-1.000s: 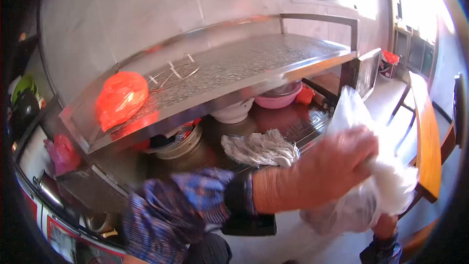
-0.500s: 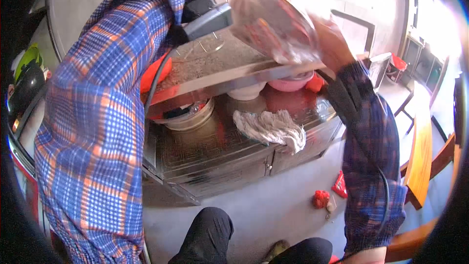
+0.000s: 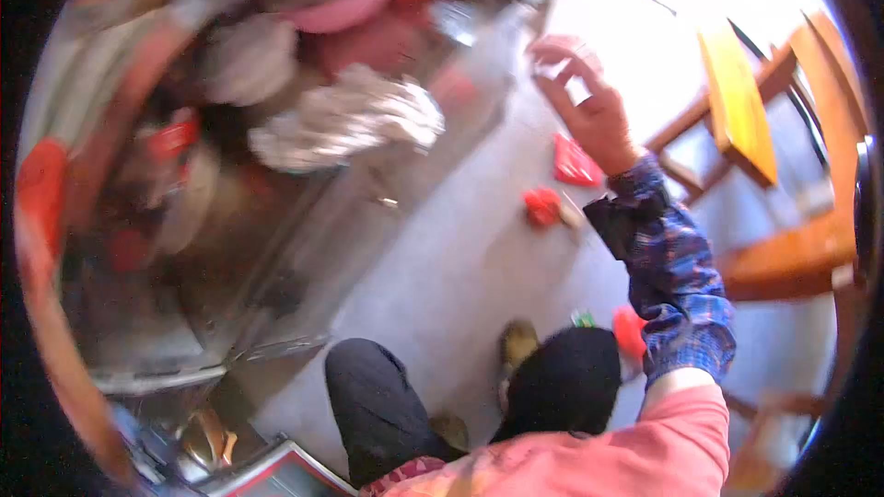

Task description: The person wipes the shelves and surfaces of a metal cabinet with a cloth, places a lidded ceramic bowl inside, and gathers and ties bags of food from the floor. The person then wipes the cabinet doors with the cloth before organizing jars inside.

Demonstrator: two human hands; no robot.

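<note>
My right hand (image 3: 589, 101) reaches out over the floor at the upper right, its fingers curved and apart with nothing between them. Below it on the floor lie a red packet (image 3: 576, 162) and a red bundle (image 3: 542, 207). My left hand is outside the view. A crumpled whitish cloth (image 3: 350, 120) rests on the dark cabinet top at the left. Behind the cloth are a white bowl (image 3: 247, 60) and a pink basin (image 3: 345, 5), both blurred.
Wooden benches (image 3: 741, 101) stand at the right. The cabinet's front (image 3: 368, 212) runs diagonally left of my knees. A red bag (image 3: 630, 331) lies beside my right knee. Blurred red plastic (image 3: 42, 193) shows at the far left.
The view has swung down and to the right. The clear plastic bag held in both hands is no longer visible. My left arm has left the view, and my right hand is now empty.
</note>
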